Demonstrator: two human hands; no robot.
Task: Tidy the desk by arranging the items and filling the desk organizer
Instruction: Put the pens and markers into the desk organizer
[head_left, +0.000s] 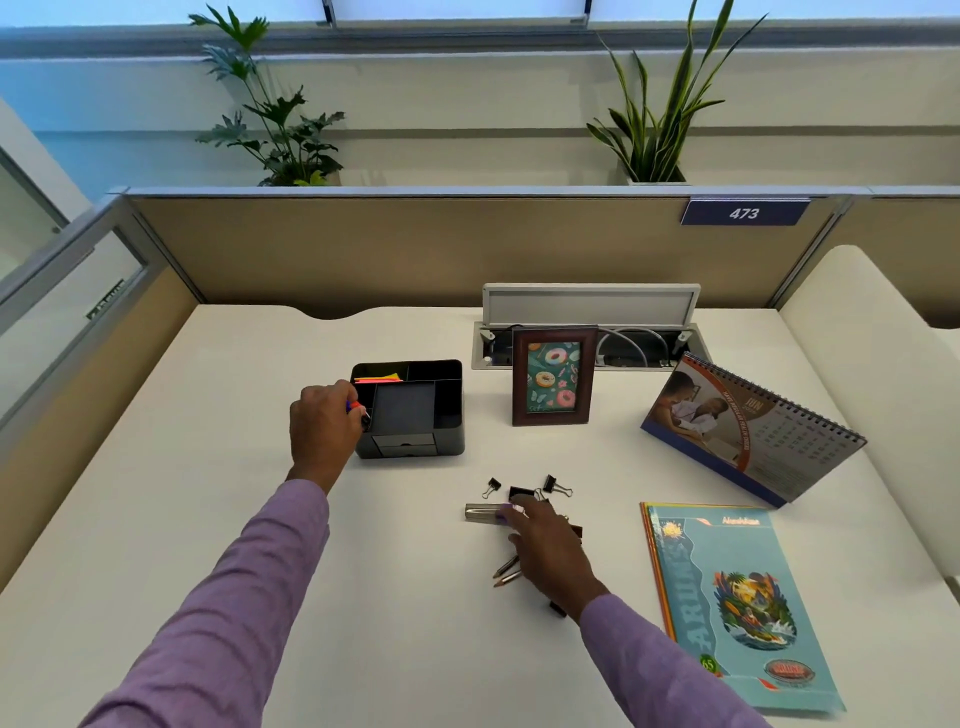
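Stapler (485, 512), long axis left-right

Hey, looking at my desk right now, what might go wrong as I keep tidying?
1. The left hand is lowering pens at the organizer edge; they may catch the rim and fall outside.
2. The right hand covers pencils and sits beside binder clips; a sweep might scatter them.

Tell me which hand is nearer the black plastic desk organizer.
Left. The left hand is at the black plastic desk organizer's left edge, holding a small red and blue item over it. The right hand is nearer the camera, over the binder clips.
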